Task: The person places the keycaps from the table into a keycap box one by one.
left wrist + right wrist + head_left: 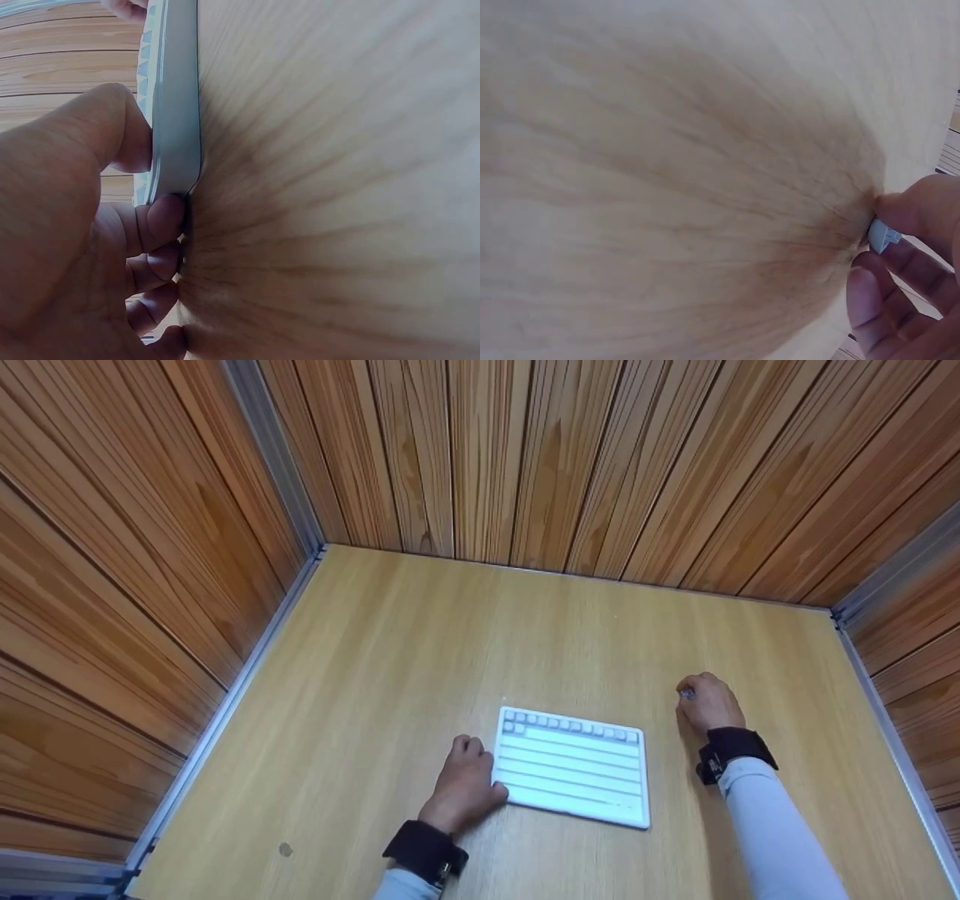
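A white keyboard (574,769) lies flat on the table, slightly turned. Keycaps fill its far row, with a couple more at the left of the second row; pale bare rows cover the rest. My left hand (463,784) holds the keyboard's left edge: in the left wrist view the thumb (124,131) bears on the rim and a curled finger touches the corner. Off to the keyboard's right, my right hand (711,703) pinches a small white keycap (881,236) between thumb and fingers, low over the tabletop. In the head view those fingers mostly hide the keycap.
The wooden table (390,660) is bounded by plank walls, one at the back (487,457) and one on each side. Metal framing (240,682) runs along the left edge. A small dark round spot (285,850) marks the tabletop at front left.
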Demonstrator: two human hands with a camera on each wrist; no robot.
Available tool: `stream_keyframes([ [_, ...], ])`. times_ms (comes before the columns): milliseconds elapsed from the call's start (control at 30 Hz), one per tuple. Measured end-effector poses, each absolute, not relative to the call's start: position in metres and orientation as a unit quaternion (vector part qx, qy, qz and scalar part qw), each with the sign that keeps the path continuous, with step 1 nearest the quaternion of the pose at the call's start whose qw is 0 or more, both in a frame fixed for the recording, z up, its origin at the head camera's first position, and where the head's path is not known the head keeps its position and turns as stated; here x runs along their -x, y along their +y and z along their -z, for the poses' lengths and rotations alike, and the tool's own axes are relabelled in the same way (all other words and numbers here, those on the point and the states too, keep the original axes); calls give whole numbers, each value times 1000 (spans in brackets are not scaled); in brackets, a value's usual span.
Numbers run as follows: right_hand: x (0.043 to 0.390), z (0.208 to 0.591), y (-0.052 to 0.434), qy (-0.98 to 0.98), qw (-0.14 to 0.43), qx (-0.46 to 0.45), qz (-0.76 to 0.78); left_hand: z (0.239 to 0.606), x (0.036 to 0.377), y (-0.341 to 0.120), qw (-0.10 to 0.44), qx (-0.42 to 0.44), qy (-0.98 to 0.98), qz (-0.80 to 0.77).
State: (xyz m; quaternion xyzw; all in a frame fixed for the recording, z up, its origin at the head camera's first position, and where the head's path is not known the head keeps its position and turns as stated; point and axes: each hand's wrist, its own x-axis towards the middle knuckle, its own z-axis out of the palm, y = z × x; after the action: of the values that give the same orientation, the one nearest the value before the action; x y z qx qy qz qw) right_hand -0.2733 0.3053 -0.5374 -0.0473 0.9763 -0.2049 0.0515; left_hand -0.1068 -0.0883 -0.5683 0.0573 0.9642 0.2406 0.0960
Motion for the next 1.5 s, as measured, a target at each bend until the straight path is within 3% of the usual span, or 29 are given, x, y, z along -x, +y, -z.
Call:
stream_keyframes([
  [500,266,533,293,969,47,6,243,570,106,-88,79,-76,972,-209],
  [1267,230,521,249,944,-16,88,318,570,106,-89,84,-71,968,-224],
  [1500,222,515,231,942,21,86,324,570,106,-90,73,-88,969,-219],
])
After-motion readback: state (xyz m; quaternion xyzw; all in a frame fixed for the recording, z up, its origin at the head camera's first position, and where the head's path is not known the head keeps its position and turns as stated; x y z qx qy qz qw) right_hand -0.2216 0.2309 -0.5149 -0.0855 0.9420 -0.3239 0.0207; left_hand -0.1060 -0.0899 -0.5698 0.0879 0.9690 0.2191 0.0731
